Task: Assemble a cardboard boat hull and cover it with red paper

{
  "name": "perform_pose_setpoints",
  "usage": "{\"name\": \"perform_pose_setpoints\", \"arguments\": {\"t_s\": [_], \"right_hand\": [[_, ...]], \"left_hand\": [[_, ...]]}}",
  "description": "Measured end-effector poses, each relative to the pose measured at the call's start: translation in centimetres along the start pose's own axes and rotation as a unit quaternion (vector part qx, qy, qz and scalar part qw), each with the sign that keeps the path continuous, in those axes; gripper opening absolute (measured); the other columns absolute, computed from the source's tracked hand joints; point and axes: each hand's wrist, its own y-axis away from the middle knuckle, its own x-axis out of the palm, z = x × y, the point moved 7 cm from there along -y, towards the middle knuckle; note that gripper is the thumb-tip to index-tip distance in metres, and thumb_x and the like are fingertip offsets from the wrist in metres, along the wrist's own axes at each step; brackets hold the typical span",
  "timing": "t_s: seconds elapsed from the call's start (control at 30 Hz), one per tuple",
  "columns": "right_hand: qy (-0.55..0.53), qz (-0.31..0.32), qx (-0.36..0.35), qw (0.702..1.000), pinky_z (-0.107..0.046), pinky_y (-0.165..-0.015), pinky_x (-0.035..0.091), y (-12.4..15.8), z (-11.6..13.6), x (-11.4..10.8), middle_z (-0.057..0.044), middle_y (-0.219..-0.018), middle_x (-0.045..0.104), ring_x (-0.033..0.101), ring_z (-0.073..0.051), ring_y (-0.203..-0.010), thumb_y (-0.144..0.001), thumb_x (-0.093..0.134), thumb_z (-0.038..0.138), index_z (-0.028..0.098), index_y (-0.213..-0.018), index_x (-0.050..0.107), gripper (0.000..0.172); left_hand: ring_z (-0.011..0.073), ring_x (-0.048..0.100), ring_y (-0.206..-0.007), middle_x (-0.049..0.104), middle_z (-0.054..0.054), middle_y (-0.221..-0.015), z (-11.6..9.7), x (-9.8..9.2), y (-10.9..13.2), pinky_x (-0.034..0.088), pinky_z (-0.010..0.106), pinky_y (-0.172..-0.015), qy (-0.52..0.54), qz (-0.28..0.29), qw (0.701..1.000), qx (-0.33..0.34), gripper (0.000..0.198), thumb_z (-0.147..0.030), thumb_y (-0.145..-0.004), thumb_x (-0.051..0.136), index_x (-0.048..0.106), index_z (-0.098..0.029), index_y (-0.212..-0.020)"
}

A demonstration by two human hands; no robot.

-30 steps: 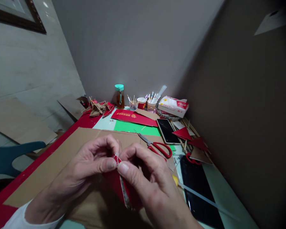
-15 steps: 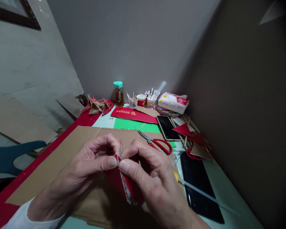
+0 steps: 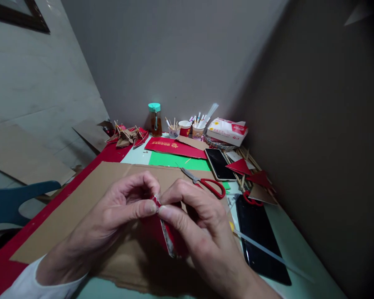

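A folded piece of red cardboard [image 3: 166, 236] with a pale raw edge is held between my two hands, above a brown cardboard sheet [image 3: 81, 195]. My left hand [image 3: 127, 207] pinches its upper tip between thumb and index finger. From the other side, my right hand [image 3: 193, 220] grips the same tip, its thumb almost touching the left thumb. Much of the red piece is hidden behind my right fingers. Just beyond my right hand lie red-handled scissors [image 3: 210, 187] on the cardboard sheet. A glue stick with a yellow tip [image 3: 232, 226] lies partly behind my right hand.
At the back stand a bottle [image 3: 155, 120], paper cups of sticks and pens [image 3: 198, 132] and a tissue pack [image 3: 227, 131]. A phone [image 3: 220, 165], a black tablet-like slab [image 3: 262, 241] and red scraps [image 3: 239, 167] lie right. Folded red-and-brown pieces [image 3: 127, 136] sit back left.
Both hands keep their pinch on the red cardboard, which has shifted very slightly up and right in view. The whole view has moved a little; nothing was let go.
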Motion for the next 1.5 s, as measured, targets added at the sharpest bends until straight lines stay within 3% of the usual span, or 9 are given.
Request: {"name": "perform_pose_setpoints", "arguments": {"t_s": [0.1, 0.23, 0.33, 0.47, 0.63, 0.8, 1.13, 1.3, 1.5], "right_hand": [[0.016, 0.010, -0.008, 1.000, -0.025, -0.076, 0.042, 0.1, 0.2, 0.2, 0.005, -0.076, 0.058, 0.048, -0.010, -0.070, -0.100, 0.063, 0.026, 0.021, -0.077, 0.064, 0.024], [-0.056, 0.034, 0.097, 0.993, -0.023, -0.062, 0.038, 0.0, -1.3, 0.5, 0.005, -0.077, 0.058, 0.049, -0.009, -0.068, -0.097, 0.070, 0.035, 0.022, -0.081, 0.063, 0.022], [-0.120, 0.043, 0.161, 0.979, -0.019, -0.062, 0.040, 0.0, -2.1, 0.5, 0.005, -0.078, 0.059, 0.052, -0.008, -0.070, -0.090, 0.079, 0.037, 0.021, -0.087, 0.065, 0.021], [-0.080, 0.061, 0.199, 0.975, -0.020, -0.052, 0.036, 0.3, -2.6, 0.3, 0.005, -0.069, 0.057, 0.049, -0.009, -0.060, -0.090, 0.076, 0.045, 0.022, -0.088, 0.065, 0.025], [-0.033, 0.035, 0.203, 0.978, -0.022, -0.052, 0.033, 0.8, -2.9, -0.1, 0.003, -0.069, 0.055, 0.044, -0.010, -0.059, -0.093, 0.067, 0.049, 0.023, -0.085, 0.067, 0.027], [-0.150, 0.017, 0.260, 0.954, -0.020, -0.049, 0.032, 1.4, -3.8, 0.7, 0.004, -0.063, 0.052, 0.040, -0.009, -0.055, -0.082, 0.076, 0.047, 0.021, -0.078, 0.064, 0.029], [-0.235, -0.007, 0.251, 0.939, -0.016, -0.047, 0.032, 1.4, -3.7, 1.1, 0.005, -0.062, 0.051, 0.041, -0.006, -0.052, -0.078, 0.080, 0.038, 0.019, -0.073, 0.061, 0.027], [-0.092, -0.014, 0.244, 0.965, -0.020, -0.048, 0.030, 1.2, -3.2, 0.8, 0.004, -0.062, 0.048, 0.039, -0.009, -0.056, -0.081, 0.071, 0.043, 0.020, -0.074, 0.062, 0.025], [0.028, -0.016, 0.140, 0.990, -0.020, -0.047, 0.027, 0.3, -1.1, 0.6, 0.005, -0.056, 0.048, 0.039, -0.008, -0.052, -0.087, 0.060, 0.033, 0.020, -0.069, 0.059, 0.023]], "left_hand": [[0.0141, 0.055, -0.070, 0.061, -0.001, -0.073, 0.2, -0.1, 0.2, 0.046, 0.020, -0.062, 0.009, 0.005, 1.000, -0.006, 0.025, -0.038, -0.077, 0.087, 0.068, -0.022, -0.076], [0.0147, 0.059, -0.074, 0.062, -0.002, -0.076, 0.2, -0.8, 0.1, 0.049, 0.020, -0.066, 0.014, -0.004, 1.000, 0.009, 0.023, -0.037, -0.076, 0.089, 0.071, -0.023, -0.076], [0.0153, 0.060, -0.076, 0.063, -0.001, -0.075, 0.1, -1.0, 0.0, 0.051, 0.020, -0.068, 0.012, -0.004, 1.000, 0.022, 0.022, -0.036, -0.076, 0.090, 0.072, -0.023, -0.076], [0.0122, 0.055, -0.067, 0.060, -0.002, -0.073, -0.2, -1.1, 0.0, 0.049, 0.017, -0.059, 0.012, -0.027, 0.999, 0.027, 0.025, -0.037, -0.075, 0.090, 0.071, -0.021, -0.076], [0.0120, 0.055, -0.070, 0.060, -0.001, -0.074, -0.4, -1.1, 0.3, 0.050, 0.015, -0.063, -0.018, -0.034, 0.999, 0.023, 0.027, -0.042, -0.075, 0.090, 0.072, -0.022, -0.076], [0.0115, 0.055, -0.067, 0.060, -0.002, -0.071, -0.7, -0.8, 0.3, 0.049, 0.014, -0.062, -0.054, -0.021, 0.998, 0.021, 0.028, -0.042, -0.075, 0.090, 0.071, -0.022, -0.073], [0.0132, 0.055, -0.071, 0.059, -0.001, -0.076, -0.4, -0.7, 0.2, 0.048, 0.017, -0.064, -0.055, -0.023, 0.998, 0.017, 0.026, -0.042, -0.078, 0.087, 0.070, -0.022, -0.076], [0.0134, 0.056, -0.073, 0.060, -0.002, -0.079, 0.1, -0.7, 0.4, 0.049, 0.018, -0.067, -0.044, -0.011, 0.999, 0.007, 0.021, -0.039, -0.081, 0.085, 0.070, -0.024, -0.078], [0.0151, 0.058, -0.074, 0.060, -0.002, -0.075, 0.0, -0.5, 0.5, 0.050, 0.021, -0.068, -0.027, -0.013, 1.000, 0.000, 0.022, -0.037, -0.080, 0.085, 0.069, -0.022, -0.075]]}}
